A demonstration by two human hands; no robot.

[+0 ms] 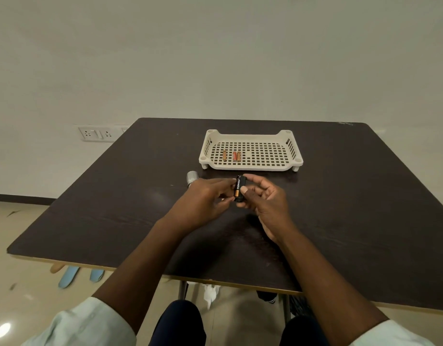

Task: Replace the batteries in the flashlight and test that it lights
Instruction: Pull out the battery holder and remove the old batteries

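Observation:
My right hand [264,198] grips a black battery holder [242,189] above the middle of the dark table [115,201]. A black and copper battery [238,188] lies along the holder's left side. My left hand [203,199] touches that battery and holder with its fingertips. Just behind my left hand lies the silver flashlight [192,178], mostly hidden by the hand. Three small batteries [231,156] lie in the white perforated tray [250,166] further back.
The tray stands near the table's far middle. A wall socket plate [97,133] is on the wall at the left. Under the table's near edge are blue slippers [73,277], a white crumpled paper [210,293] and the table legs.

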